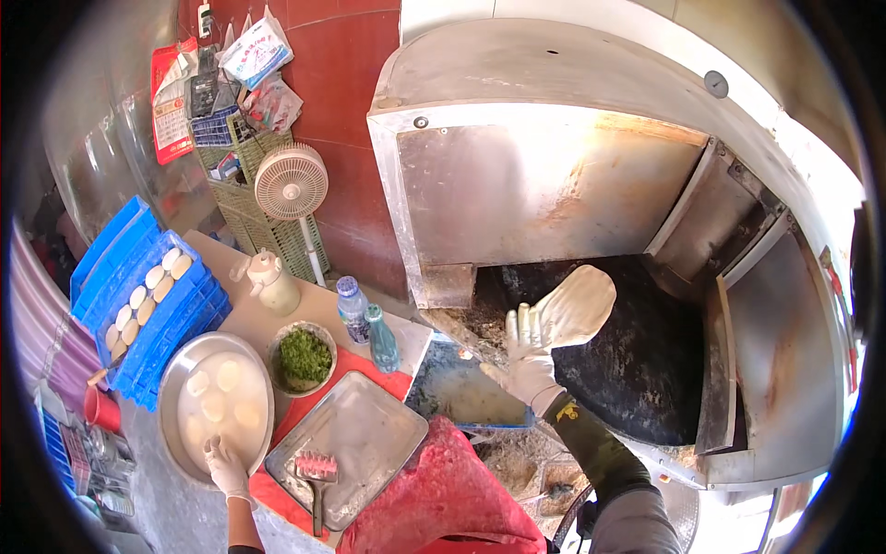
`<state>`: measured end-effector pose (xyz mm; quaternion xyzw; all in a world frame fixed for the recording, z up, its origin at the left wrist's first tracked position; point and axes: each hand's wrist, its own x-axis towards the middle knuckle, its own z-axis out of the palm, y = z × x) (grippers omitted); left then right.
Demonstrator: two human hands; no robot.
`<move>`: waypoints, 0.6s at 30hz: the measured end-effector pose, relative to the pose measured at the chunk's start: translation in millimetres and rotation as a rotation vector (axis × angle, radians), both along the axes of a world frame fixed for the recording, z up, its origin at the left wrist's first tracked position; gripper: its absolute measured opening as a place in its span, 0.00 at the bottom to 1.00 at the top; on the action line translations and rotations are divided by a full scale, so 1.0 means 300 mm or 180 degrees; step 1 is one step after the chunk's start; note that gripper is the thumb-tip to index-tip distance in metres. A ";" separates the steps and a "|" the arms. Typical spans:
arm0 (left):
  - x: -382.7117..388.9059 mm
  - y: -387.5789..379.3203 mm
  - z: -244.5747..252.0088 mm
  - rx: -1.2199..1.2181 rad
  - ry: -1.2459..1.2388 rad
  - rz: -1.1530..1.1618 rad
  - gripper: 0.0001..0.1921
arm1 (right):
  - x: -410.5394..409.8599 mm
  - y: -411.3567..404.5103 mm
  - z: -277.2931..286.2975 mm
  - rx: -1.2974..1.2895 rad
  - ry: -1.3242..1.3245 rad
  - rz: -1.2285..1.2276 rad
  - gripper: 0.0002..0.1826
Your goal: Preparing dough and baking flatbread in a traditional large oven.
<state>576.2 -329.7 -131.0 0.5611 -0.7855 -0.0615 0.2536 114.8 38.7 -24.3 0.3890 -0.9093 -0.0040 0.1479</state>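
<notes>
In a thin pale glove, my right hand (533, 363) is stretched out over the mouth of a dark-bottomed oven (630, 360). A thin, long oval of flat dough (578, 305) extends from its fingers, creased where it meets them; the far side of the grip is hidden. My left hand (225, 467), also gloved, reaches over the near rim of a steel basin (169, 443). Its fingertips are at the cloudy liquid, where several round dough pieces (213, 407) lie. Whether those fingers hold one cannot be made out.
Blue crates (197, 298) hold rows of dough rounds behind the basin. A bowl of chopped greens (304, 353), bottles (383, 339) and a jug (273, 284) share the table. A spiked dough roller (316, 471) rests on a metal tray (360, 429). A fan (291, 183) stands behind.
</notes>
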 end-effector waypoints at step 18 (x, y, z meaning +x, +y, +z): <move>0.007 -0.031 -0.029 0.0020 -0.0244 -0.0171 0.18 | 0.043 0.237 -0.026 -0.0187 -0.0247 -0.1300 0.56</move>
